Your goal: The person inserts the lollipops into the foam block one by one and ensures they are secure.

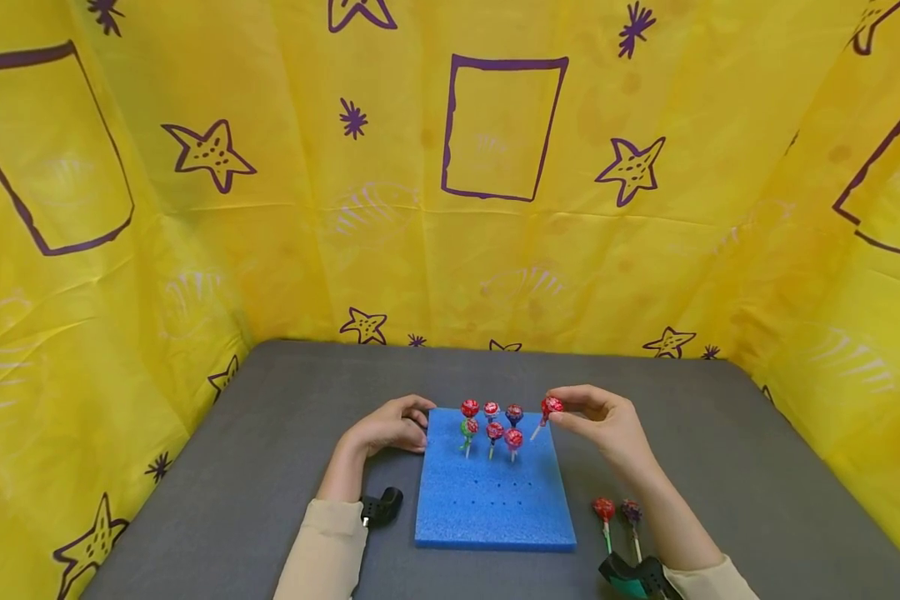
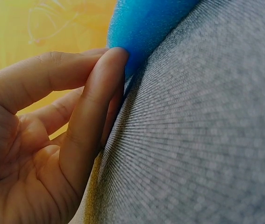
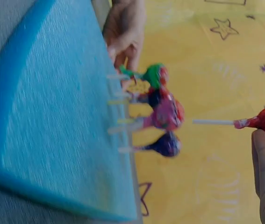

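A blue foam board [image 1: 495, 525] lies on the table with rows of small holes in its near half. Several wrapped lollipops [image 1: 494, 431] stand upright in two rows in its far half, among them a green one [image 3: 156, 76] and a dark purple one [image 3: 167, 144]. At the board's left edge, my left hand [image 1: 397, 425] holds the foam with thumb and fingertips. My right hand [image 1: 607, 425] pinches a red lollipop [image 1: 551, 406] by its wrapped head, over the board's far right corner. Its white stick points down and left, apart from the foam.
To the right of the board, a red lollipop [image 1: 603, 508] and a dark one [image 1: 632, 511] lie on the grey table [image 1: 307, 392], beside my right forearm. A green item [image 1: 628, 588] is partly covered by the right wrist camera. Yellow patterned cloth [image 1: 420, 275] encloses the table.
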A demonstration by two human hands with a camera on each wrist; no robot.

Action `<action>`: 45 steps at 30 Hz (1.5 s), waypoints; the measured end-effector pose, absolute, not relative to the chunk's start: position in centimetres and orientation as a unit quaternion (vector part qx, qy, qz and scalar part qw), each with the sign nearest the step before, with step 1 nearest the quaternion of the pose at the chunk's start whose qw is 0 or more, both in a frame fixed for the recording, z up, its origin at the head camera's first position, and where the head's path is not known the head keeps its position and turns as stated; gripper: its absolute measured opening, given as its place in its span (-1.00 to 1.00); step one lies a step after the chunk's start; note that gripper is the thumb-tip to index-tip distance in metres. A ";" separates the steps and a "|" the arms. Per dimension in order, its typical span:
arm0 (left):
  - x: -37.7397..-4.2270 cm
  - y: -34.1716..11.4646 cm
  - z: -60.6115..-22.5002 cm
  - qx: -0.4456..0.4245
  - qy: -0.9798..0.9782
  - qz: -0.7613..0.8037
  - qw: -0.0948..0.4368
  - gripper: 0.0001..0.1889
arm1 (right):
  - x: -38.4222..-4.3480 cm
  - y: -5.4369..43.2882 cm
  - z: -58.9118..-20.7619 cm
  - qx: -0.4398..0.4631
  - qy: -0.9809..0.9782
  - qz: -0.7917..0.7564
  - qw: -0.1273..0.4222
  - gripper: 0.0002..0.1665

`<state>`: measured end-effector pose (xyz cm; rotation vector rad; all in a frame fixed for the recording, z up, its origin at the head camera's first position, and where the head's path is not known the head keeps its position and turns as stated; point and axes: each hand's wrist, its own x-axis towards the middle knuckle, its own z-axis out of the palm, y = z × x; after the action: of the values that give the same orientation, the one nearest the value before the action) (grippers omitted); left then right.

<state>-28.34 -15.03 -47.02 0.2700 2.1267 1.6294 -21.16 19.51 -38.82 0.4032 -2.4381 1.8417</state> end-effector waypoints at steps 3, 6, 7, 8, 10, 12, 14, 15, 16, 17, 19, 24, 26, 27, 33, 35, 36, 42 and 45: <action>-28.4 -15.0 -47.0 0.098 0.770 0.590 0.223 -0.36 | -21.1 18.6 -39.0 0.137 -0.791 0.596 0.033 -0.58; -28.5 -15.0 -47.0 0.098 0.769 0.591 0.223 -0.36 | -21.0 17.7 -39.1 0.139 -0.793 0.593 0.031 -0.58; -28.5 -15.0 -47.0 0.098 0.769 0.591 0.223 -0.36 | -21.0 17.4 -39.2 0.138 -0.793 0.593 0.027 -0.58; -28.5 -15.0 -47.0 0.097 0.770 0.590 0.223 -0.36 | -21.0 17.2 -39.2 0.138 -0.791 0.595 0.023 -0.58; -28.5 -15.0 -47.0 0.097 0.770 0.590 0.223 -0.36 | -21.0 16.6 -39.3 0.143 -0.789 0.598 0.013 -0.59; -28.5 -15.0 -47.0 0.095 0.771 0.589 0.222 -0.37 | -20.9 16.1 -39.4 0.149 -0.784 0.603 0.002 -0.60; -28.4 -15.0 -47.0 0.094 0.771 0.589 0.222 -0.36 | -20.8 15.6 -39.5 0.158 -0.782 0.603 -0.006 -0.62; -28.4 -15.0 -47.0 0.094 0.771 0.590 0.223 -0.36 | -20.8 15.4 -39.6 0.160 -0.781 0.604 -0.010 -0.63; -28.4 -15.0 -47.0 0.095 0.770 0.590 0.223 -0.36 | -20.7 15.2 -39.7 0.162 -0.780 0.604 -0.014 -0.63; -28.3 -15.0 -47.0 0.096 0.770 0.590 0.224 -0.36 | -20.7 15.0 -39.8 0.161 -0.780 0.604 -0.019 -0.64; -28.3 -15.0 -46.9 0.099 0.766 0.593 0.227 -0.36 | -20.7 14.6 -40.0 0.157 -0.780 0.605 -0.030 -0.64; -28.2 -15.0 -46.8 0.103 0.762 0.597 0.232 -0.34 | -20.9 13.9 -40.6 0.165 -0.786 0.595 -0.040 -0.64; -28.2 -15.1 -46.8 0.103 0.762 0.597 0.230 -0.34 | -20.9 13.7 -40.9 0.174 -0.791 0.585 -0.041 -0.66; -28.2 -15.1 -46.8 0.103 0.762 0.597 0.230 -0.34 | -20.9 13.6 -41.0 0.178 -0.795 0.579 -0.042 -0.67; -28.2 -15.0 -46.8 0.098 0.763 0.596 0.229 -0.35 | -20.9 13.3 -41.4 0.191 -0.816 0.542 -0.056 -0.67; -28.3 -15.0 -46.8 0.096 0.763 0.596 0.229 -0.36 | -20.9 13.2 -41.5 0.191 -0.823 0.533 -0.057 -0.69; -28.3 -15.0 -46.8 0.096 0.763 0.597 0.228 -0.36 | -20.9 13.2 -41.6 0.190 -0.825 0.530 -0.057 -0.70; -28.4 -15.1 -46.9 0.098 0.762 0.597 0.230 -0.36 | -20.9 12.9 -41.9 0.197 -0.831 0.518 -0.053 -0.73; -28.3 -15.1 -46.9 0.097 0.763 0.596 0.230 -0.36 | -20.9 12.8 -42.1 0.202 -0.834 0.512 -0.048 -0.75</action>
<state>-28.34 -15.10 -46.91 0.2657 2.0994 1.6402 -20.87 12.85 -42.08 0.6538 -2.7028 1.6586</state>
